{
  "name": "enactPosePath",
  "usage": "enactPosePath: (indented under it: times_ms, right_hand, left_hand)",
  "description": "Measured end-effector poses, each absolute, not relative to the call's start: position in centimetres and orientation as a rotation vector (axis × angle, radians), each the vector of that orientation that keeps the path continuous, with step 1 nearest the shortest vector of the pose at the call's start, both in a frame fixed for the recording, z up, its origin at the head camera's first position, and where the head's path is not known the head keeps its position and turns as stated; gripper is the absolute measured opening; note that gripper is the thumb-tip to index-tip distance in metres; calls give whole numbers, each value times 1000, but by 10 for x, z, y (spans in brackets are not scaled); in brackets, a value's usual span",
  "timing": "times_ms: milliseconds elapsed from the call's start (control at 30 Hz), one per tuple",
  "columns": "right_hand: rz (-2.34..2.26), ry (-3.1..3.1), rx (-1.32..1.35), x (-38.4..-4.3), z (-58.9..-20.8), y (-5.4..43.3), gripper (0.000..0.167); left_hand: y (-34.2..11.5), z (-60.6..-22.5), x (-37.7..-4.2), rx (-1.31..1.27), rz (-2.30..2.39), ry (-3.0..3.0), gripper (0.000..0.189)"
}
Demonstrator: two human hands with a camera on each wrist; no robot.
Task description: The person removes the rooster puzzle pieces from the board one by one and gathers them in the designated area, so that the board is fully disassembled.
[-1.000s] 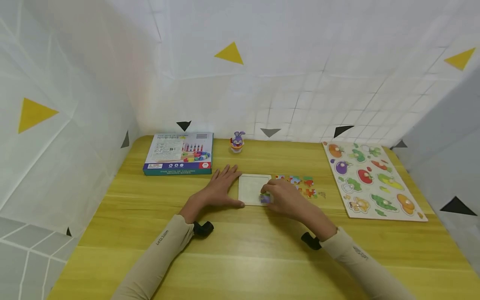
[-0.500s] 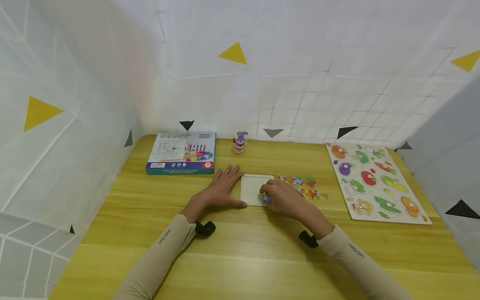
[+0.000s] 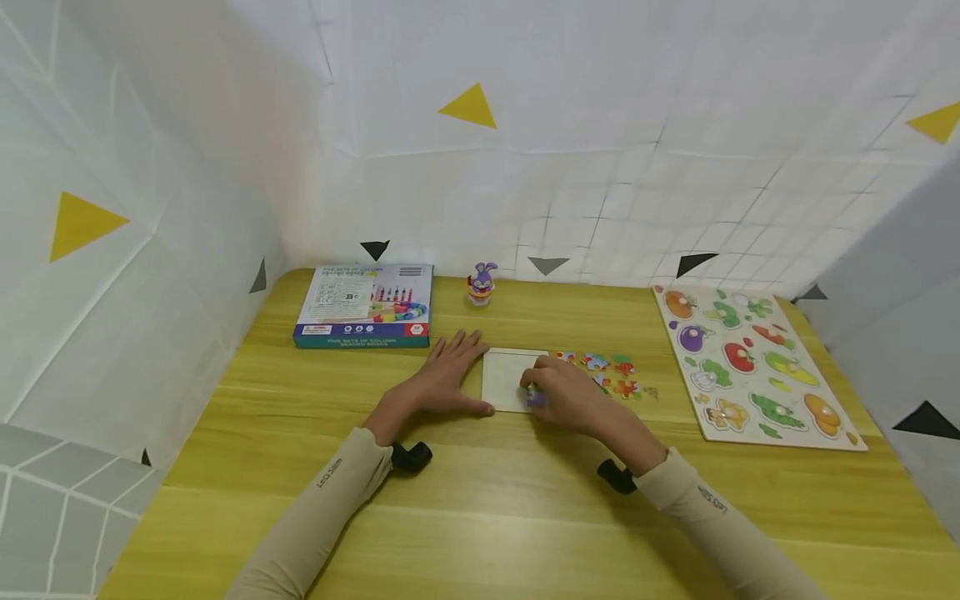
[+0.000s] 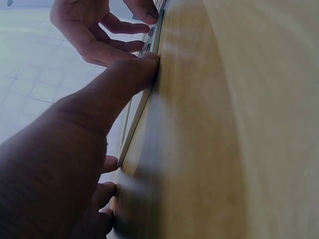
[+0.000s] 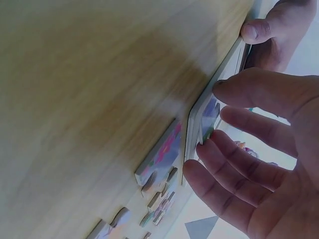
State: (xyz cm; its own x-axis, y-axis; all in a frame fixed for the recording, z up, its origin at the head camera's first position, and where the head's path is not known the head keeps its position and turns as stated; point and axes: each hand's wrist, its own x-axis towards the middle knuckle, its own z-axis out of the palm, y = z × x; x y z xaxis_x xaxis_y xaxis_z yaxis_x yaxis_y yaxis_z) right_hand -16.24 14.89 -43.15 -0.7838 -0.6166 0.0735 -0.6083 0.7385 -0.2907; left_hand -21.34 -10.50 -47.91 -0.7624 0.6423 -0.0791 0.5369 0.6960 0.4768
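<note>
A pale, shallow puzzle tray (image 3: 506,379) lies flat on the table. My left hand (image 3: 442,379) rests at its left side with fingers spread; the thumb touches the near left corner. At the tray's near right corner, my right hand (image 3: 570,396) pinches a mostly purple jigsaw piece (image 3: 535,396). In the right wrist view, that jigsaw piece (image 5: 210,119) lies inside the tray's rim between thumb and fingertips. The left wrist view shows the tray's near edge (image 4: 132,132) under the left thumb; the piece is mostly hidden there.
Several loose jigsaw pieces (image 3: 624,388) lie right of the tray, partly behind the right hand. A vegetable peg puzzle board (image 3: 761,367) lies at far right. Behind stand a boxed bead set (image 3: 363,307) and a purple rabbit figurine (image 3: 481,285).
My right hand has shifted slightly left over the tray, and the pinched piece has changed its angle a little. The left hand stays in place; the head view has drifted slightly.
</note>
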Motion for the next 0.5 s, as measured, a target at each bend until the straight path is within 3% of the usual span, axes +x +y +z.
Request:
enactPosePath:
  times_ms: [500]
  right_hand:
    - [-409, 2878, -1013, -162, -431, 147, 27]
  left_hand:
    - [-105, -479, -214, 934, 639, 2664, 110]
